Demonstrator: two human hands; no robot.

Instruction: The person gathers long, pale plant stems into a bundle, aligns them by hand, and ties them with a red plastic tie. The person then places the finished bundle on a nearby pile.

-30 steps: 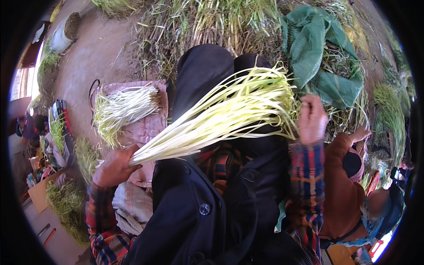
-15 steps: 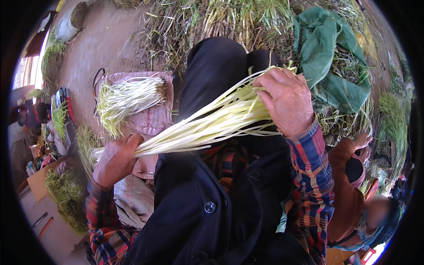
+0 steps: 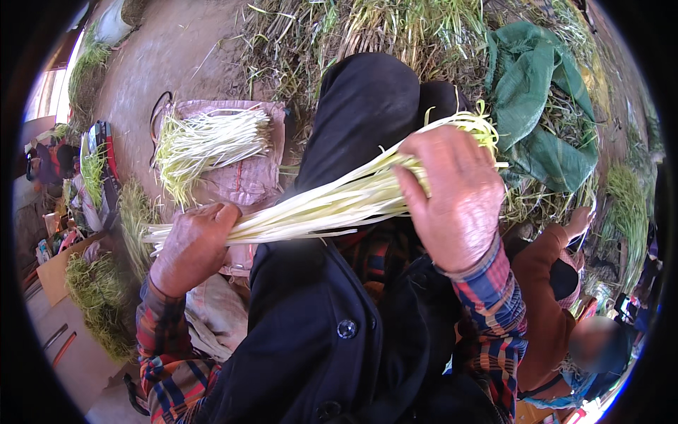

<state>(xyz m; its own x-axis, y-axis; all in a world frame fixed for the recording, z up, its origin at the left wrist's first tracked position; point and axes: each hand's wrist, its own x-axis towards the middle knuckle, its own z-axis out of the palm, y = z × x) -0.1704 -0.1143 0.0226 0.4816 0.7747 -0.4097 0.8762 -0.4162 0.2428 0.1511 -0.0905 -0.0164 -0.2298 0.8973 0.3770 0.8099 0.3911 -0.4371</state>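
Note:
A long bundle of pale yellow-white garlic chives (image 3: 328,205) stretches across my lap, slightly tilted, its leafy end up to the right. My left hand (image 3: 194,247) is closed round the white stalk end, with short stalk ends poking out beyond the fist. Over the leafy end lies my right hand (image 3: 455,191), fingers wrapped round the leaves and mostly hidden, thumb on the near side. Curled yellowish tips stick out past its knuckles. Left of my knees, a neat pile of similar chives (image 3: 215,145) rests on a pink woven sack (image 3: 244,182).
Loose grassy stalks (image 3: 395,28) heap beyond my knees. A green woven sack (image 3: 526,92) lies on more stalks at the right. Another person (image 3: 544,304) works close by my right side. Green bundles (image 3: 99,300) and a cardboard piece (image 3: 60,275) are at the left.
My right hand has come nearer to me and turned its back upward over the leaves, so more curled tips show beyond it. The left hand keeps its grip, shifted slightly right in view.

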